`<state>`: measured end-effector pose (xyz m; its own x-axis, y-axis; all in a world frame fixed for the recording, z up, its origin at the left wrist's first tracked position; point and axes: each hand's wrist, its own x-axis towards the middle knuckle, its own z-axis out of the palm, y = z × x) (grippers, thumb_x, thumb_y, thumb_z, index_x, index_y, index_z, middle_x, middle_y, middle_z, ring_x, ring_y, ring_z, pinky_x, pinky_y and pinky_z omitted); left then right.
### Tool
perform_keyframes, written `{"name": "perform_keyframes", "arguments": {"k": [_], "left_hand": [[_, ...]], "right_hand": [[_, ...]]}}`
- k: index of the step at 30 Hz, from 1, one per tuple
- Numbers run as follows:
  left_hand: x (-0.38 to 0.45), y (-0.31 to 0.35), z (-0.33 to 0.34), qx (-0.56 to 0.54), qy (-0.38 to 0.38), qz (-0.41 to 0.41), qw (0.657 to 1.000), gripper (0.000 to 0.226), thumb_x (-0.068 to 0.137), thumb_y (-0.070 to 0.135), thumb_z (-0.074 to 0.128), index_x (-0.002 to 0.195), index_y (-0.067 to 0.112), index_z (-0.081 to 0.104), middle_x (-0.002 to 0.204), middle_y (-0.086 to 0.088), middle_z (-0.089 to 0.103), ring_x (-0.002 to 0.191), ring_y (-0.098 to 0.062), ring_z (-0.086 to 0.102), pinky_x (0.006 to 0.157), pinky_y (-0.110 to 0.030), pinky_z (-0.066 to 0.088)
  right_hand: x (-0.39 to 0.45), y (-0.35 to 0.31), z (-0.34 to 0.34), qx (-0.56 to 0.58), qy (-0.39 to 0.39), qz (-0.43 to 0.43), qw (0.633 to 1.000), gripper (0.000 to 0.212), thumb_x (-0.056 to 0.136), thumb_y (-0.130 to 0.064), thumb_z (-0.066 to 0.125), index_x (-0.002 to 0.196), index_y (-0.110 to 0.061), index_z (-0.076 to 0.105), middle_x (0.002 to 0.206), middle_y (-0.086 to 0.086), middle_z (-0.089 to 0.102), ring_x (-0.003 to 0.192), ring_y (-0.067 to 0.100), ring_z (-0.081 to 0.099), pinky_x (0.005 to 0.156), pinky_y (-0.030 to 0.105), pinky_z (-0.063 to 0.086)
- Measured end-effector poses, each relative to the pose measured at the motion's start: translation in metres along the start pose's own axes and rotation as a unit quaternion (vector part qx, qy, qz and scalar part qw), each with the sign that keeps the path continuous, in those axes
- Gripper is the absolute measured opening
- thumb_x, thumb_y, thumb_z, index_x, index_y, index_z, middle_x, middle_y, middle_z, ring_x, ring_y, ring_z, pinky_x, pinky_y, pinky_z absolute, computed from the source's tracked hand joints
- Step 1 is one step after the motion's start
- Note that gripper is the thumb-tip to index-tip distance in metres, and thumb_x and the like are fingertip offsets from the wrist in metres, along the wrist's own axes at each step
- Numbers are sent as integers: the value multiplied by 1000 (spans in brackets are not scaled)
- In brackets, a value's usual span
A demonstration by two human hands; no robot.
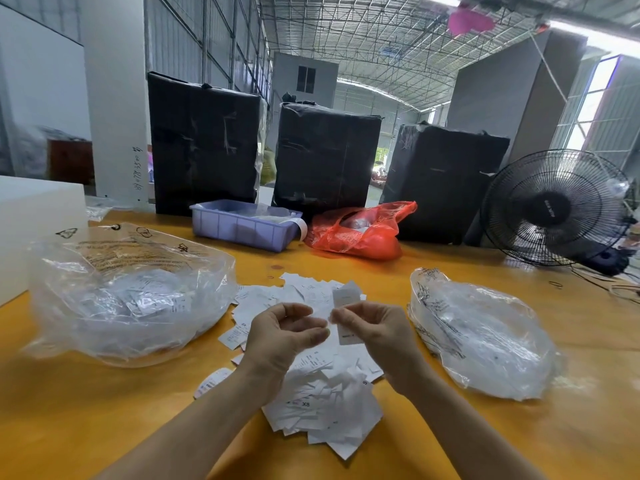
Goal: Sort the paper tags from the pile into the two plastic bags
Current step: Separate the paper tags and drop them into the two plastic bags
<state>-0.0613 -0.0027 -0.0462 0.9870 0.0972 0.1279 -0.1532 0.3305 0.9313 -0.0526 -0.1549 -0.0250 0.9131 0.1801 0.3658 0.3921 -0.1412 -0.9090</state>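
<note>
While my right hand (372, 329) pinches one tag (346, 301) above the pile (322, 386), my left hand (284, 332) curls empty beside it; next I'd judge which bag, left bag (128, 299) or right bag (485, 330), takes it.

I see two bare forearms from the lower frame, left hand (280, 336) and right hand (375, 332) ungloved, no sleeves
</note>
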Motion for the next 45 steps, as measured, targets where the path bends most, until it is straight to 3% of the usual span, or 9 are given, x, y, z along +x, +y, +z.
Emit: {"name": "perform_keyframes", "arguments": {"k": [6,13,19,22,29,33,36,40,45], "left_hand": [[-3,4,-2,53,-41,-18,998,43,63,-14,76,98,4,58,71,-8,73,70,-16,71,64,-25,53],[2,12,-5,-53,27,-51,997,28,69,-10,71,92,4,62,73,-7,71,69,-16,67,57,-18,54],[2,15,-8,-140,24,-66,988,22,63,15,70,83,7,70,80,-7,73,78,-17,65,81,-29,50],[1,14,-5,-132,11,-48,990,20,71,14,67,88,3,66,85,-13,74,78,-20,72,74,-30,57],[-3,15,-7,6,20,9,1000,46,49,16,79,91,3,64,80,-17,74,73,-23,72,82,-32,53],[-5,14,-6,72,-5,8,997,47,48,17,80,91,3,64,77,-15,74,72,-23,72,83,-35,52],[-6,13,-4,118,-17,12,993,39,55,13,81,90,4,65,76,-12,74,70,-22,72,80,-35,53],[-4,10,-5,173,-17,28,984,25,68,5,80,89,6,66,75,-7,74,67,-19,72,60,-15,49],[-4,8,-5,207,-6,55,977,22,70,4,80,88,8,67,73,-4,74,65,-18,71,65,-23,53]], "right_hand": [[-1,-5,-3,20,-40,30,999,21,71,-37,71,86,-21,73,81,-7,74,75,1,67,63,10,47],[3,-1,-6,-27,17,17,999,13,81,-16,72,70,-11,72,66,-2,70,58,2,58,57,14,46],[-2,2,5,-60,-111,27,992,15,83,-19,71,73,-8,72,68,5,69,61,11,59,60,24,47],[-4,1,8,-72,-137,20,988,19,85,-21,69,72,-7,71,67,5,67,62,13,58,59,22,46],[3,-6,-12,-47,7,15,999,33,91,-2,58,117,-15,41,82,18,67,58,17,64,53,20,50],[6,-8,-17,-98,8,-19,995,4,95,-6,52,97,-6,55,73,8,64,57,14,63,48,25,51],[6,-5,-13,-189,21,-86,978,12,90,-7,60,82,-4,68,66,-2,60,59,10,54,54,28,47],[3,-9,-11,-206,22,-127,970,7,86,-7,66,87,-4,73,70,-8,65,62,-1,58,60,19,48],[2,-10,-8,-245,19,-152,957,13,88,-11,65,93,-3,73,83,4,72,77,15,66,70,30,52]]}}
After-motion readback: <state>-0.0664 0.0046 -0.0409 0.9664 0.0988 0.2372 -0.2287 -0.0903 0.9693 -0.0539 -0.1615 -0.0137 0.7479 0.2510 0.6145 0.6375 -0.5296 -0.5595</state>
